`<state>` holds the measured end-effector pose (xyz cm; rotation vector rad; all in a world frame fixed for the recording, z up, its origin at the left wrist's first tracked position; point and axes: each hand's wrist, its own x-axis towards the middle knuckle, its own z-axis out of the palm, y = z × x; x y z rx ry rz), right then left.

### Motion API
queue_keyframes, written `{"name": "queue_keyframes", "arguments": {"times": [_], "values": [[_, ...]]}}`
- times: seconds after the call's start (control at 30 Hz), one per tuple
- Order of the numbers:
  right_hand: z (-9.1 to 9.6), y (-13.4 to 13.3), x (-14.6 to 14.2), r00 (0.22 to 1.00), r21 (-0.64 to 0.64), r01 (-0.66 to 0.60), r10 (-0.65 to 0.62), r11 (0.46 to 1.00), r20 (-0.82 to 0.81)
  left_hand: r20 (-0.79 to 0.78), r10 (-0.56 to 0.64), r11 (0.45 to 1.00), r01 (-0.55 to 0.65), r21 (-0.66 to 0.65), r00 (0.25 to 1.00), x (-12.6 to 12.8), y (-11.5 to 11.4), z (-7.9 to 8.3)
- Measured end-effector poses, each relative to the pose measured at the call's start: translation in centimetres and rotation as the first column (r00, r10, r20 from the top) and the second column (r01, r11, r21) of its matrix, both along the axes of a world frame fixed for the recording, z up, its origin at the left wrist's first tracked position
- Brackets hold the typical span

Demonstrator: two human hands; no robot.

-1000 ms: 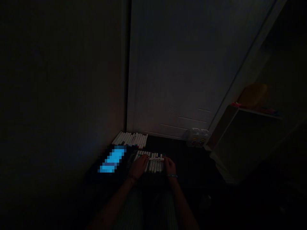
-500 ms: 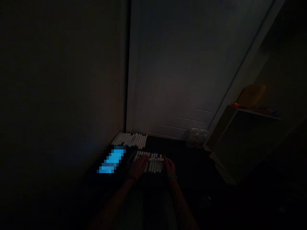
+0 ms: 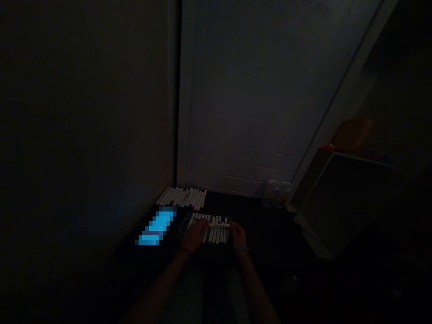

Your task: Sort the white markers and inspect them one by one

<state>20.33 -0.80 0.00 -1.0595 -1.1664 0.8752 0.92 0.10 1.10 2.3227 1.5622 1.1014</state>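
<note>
The room is very dark. A row of white markers [image 3: 216, 234] lies on the dark floor in front of me. My left hand [image 3: 195, 236] rests on the left end of this row, fingers curled. My right hand [image 3: 238, 235] is at the right end. One white marker [image 3: 219, 224] lies crosswise over the row, and both hands appear to hold it by its ends. A second row of white markers [image 3: 182, 197] lies further back by the wall.
A glowing blue screen [image 3: 157, 226] lies on the floor to the left of my hands. A white door [image 3: 243, 112] stands behind. Small bottles [image 3: 277, 194] sit at its foot. A dark box or cabinet [image 3: 340, 198] stands to the right.
Almost nothing has changed. The view has shifted slightly; both hands stay at the marker row with the crosswise marker between them.
</note>
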Motion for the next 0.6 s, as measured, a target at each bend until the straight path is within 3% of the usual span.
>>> {"name": "queue_keyframes", "arguments": {"times": [0.23, 0.6], "values": [[-0.09, 0.15, 0.18, 0.999, 0.019, -0.006, 0.006, 1.0, 0.044, 0.01, 0.005, 1.0, -0.005, 0.003, 1.0, 0.06, 0.01, -0.04], [-0.17, 0.19, 0.03, 1.0, -0.003, 0.0, 0.0, 1.0, -0.018, 0.012, 0.019, 1.0, -0.019, -0.002, 1.0, 0.17, -0.16, 0.36]]}}
